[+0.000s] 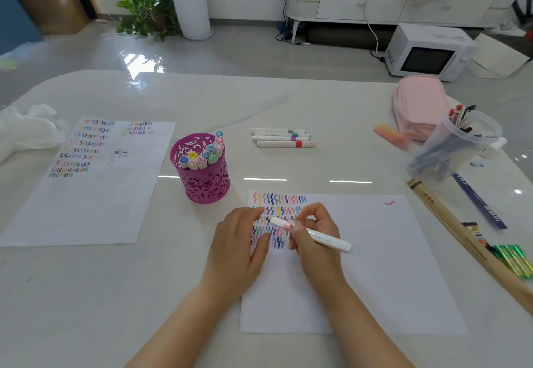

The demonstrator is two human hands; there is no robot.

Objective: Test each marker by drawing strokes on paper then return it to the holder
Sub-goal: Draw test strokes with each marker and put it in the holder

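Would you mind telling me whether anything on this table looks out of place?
Four white markers lie loose on the table, apart from the pink holder. One pink squiggle sits alone at the far right corner of the paper, away from the stroke rows.

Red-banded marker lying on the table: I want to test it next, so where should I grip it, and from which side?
Pinch the red-banded marker across its long white barrel, left of the band, coming from above and the near side. It lies flat and crosswise, with the purple-banded marker close behind it, so probably only the near side is free.
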